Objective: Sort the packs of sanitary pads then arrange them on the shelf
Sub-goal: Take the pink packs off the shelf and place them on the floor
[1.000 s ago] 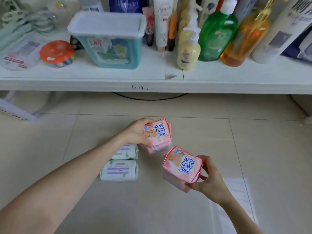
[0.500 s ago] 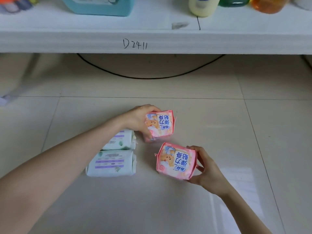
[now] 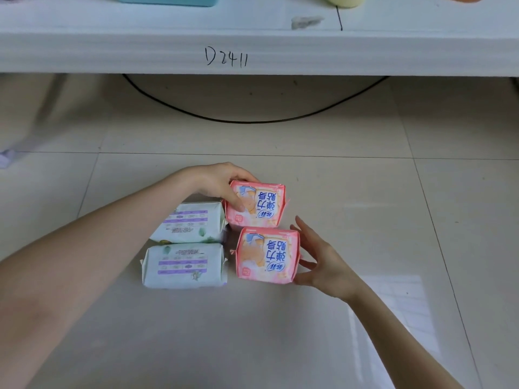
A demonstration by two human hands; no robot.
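Currently on beige tiled floor (image 3: 351,197): far pink plastic pad pack (image 3: 261,204), print up, gripped by left hand (image 3: 219,182), thumb on top; near pink plastic pad pack (image 3: 266,255) just beside it; right hand (image 3: 325,265) fingers spread, touching its right edge; two white-and-green pad packs (image 3: 184,266) at left, long axes left-right.

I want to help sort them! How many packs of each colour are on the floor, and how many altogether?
Pink: 2, the far pink pack and the near pink pack
White with purple stripes: 2, the far white pack and the near white pack
Total: 4
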